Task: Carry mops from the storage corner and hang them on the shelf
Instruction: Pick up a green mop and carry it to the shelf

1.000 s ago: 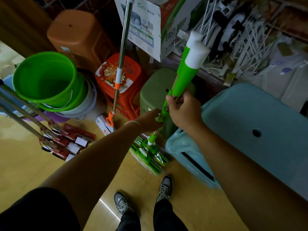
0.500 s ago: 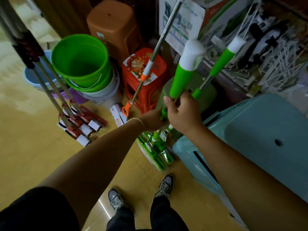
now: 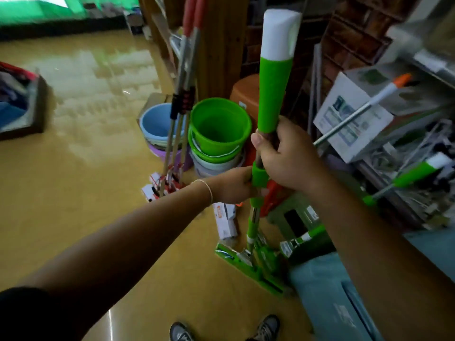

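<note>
Two hands, the left hand (image 3: pixel 234 184) and right hand (image 3: pixel 285 158), grip one smooth green plastic mop (image 3: pixel 273 94), fingers wrapped around its round pole.

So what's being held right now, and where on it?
A green mop, by its pole: right hand just under the grip, left hand lower down.

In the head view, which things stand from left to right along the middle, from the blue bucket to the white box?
Blue bucket → green bucket → green mop handle, gripped by left hand and right hand → white box.
</note>
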Demonstrator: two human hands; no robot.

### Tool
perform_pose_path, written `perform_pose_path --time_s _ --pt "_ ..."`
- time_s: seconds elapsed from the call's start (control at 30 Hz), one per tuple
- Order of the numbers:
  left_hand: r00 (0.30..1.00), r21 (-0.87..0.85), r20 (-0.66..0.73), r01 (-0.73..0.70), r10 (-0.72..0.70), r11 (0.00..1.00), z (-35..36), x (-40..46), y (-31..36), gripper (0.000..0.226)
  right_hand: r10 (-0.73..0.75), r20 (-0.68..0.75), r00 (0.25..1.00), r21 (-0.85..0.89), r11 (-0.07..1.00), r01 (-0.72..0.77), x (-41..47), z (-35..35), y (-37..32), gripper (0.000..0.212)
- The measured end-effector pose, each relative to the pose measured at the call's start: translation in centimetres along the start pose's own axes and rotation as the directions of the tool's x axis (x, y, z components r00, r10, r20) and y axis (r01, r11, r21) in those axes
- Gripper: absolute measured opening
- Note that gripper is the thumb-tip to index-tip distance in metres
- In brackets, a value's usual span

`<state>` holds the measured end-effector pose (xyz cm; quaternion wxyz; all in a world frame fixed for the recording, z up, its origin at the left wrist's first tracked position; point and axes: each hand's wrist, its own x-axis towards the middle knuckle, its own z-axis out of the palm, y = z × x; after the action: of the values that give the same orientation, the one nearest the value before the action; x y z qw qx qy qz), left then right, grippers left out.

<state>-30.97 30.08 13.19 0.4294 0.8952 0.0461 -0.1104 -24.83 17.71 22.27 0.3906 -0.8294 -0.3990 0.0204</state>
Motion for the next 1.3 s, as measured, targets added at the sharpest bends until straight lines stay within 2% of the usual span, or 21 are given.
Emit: perform_pose_path --time_s 0.13,0.23,0.33,0.43,0.5,0.57,0.67,0.83,0.93,1.1,1.3 --pt "0.998 -0.144 -0.045 0.039 -0.046 0.989 -6.0 -7.3 -3.0 0.03 -0.1 0.092 0.991 0.045 0.994 0.096 2.7 4.5 -8.0 0.014" --pt "0.986 -0.241 -0.146 0.044 -0.081 0.97 -9.8 -12.3 -5.8 0.013 -0.18 0.114 0.977 0.098 0.981 0.17 4.6 8.2 -13.6 0.013" --pt "0.946 -0.328 -0.289 0.044 -0.145 0.944 -12.7 -17.0 -8.8 0.021 -0.24 0.135 0.961 0.173 0.961 0.216 6.4 12.0 -18.8 0.017" --pt "0.872 -0.427 -0.452 -0.029 -0.186 0.904 -15.1 -21.2 -11.4 0.027 -0.327 0.167 0.93 0.245 0.928 0.282 7.8 15.4 -23.8 0.037" --pt "0.811 -0.484 -0.536 -0.07 -0.232 0.872 -16.7 -23.6 -12.5 0.03 -0.391 0.198 0.899 0.289 0.9 0.327 8.8 17.5 -26.6 0.031" --pt "0.747 -0.468 -0.611 -0.072 -0.263 0.881 -18.6 -25.9 -13.3 0.029 -0.44 0.222 0.87 0.336 0.872 0.356 10.0 19.3 -29.0 0.021" --pt "0.655 -0.424 -0.695 -0.041 -0.296 0.905 -21.6 -28.9 -14.5 0.023 -0.51 0.244 0.825 0.393 0.83 0.397 11.8 22.0 -32.5 0.018" --pt "0.524 -0.388 -0.776 0.042 -0.351 0.921 -27.1 -32.7 -17.9 0.035 -0.645 0.24 0.726 0.506 0.721 0.474 15.4 26.9 -38.2 0.009" --pt "0.448 -0.344 -0.828 0.067 -0.337 0.936 -31.2 -34.2 -20.8 0.024 -0.703 0.228 0.674 0.546 0.666 0.509 18.5 29.9 -41.6 0.012" --pt "0.344 -0.322 -0.878 0.092 -0.333 0.942 -39.4 -35.4 -25.4 0.022 -0.732 0.19 0.655 0.584 0.62 0.523 25.8 35.0 -46.7 0.021" --pt "0.242 -0.358 -0.893 0.125 -0.379 0.925 -47.9 -37.2 -30.5 0.025 -0.75 0.186 0.635 0.688 0.561 0.461 33.3 41.9 -52.2 0.024"
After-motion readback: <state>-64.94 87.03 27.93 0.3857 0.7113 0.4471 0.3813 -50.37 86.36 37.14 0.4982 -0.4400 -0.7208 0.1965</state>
